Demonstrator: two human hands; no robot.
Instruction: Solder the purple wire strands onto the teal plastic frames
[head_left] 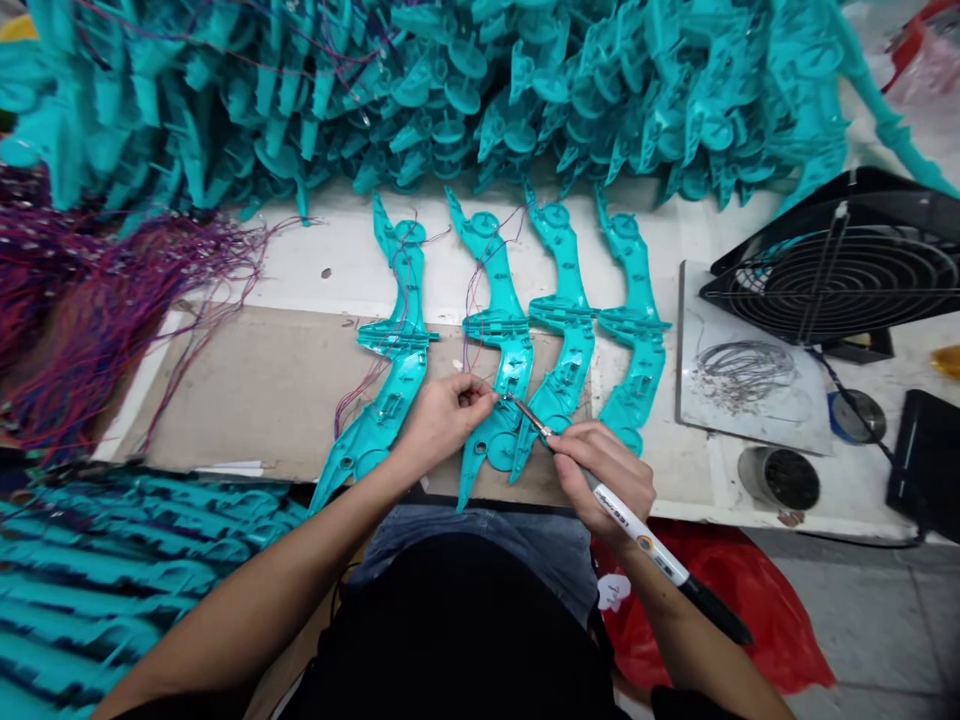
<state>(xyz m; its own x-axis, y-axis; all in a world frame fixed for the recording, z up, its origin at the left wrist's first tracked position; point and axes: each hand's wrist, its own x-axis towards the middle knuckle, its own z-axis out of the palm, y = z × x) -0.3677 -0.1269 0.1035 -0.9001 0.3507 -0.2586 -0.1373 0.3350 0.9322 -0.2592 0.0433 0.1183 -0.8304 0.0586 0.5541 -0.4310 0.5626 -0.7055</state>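
My right hand [604, 475] grips a soldering iron [637, 540] like a pen. Its metal tip reaches the lower part of a turquoise bow-shaped plastic shell [495, 265], second from the left in a row. My left hand [446, 415] is pinched closed right beside that tip. Thin red and blue wires [468, 300] run down from the shell into these fingers; the wire ends are hidden. To the left lies another shell [409, 285] with wires along it. Two more shells, one [559, 265] and the other [628, 275], lie to the right.
Turquoise shells [450, 90] are heaped along the back, with more [90, 590] stacked at lower left. A wire bundle [135, 300] covers the left side. At right stand a black fan [832, 260], a board with dark wire [750, 375], a round tin [780, 478] and a solder spool [856, 415].
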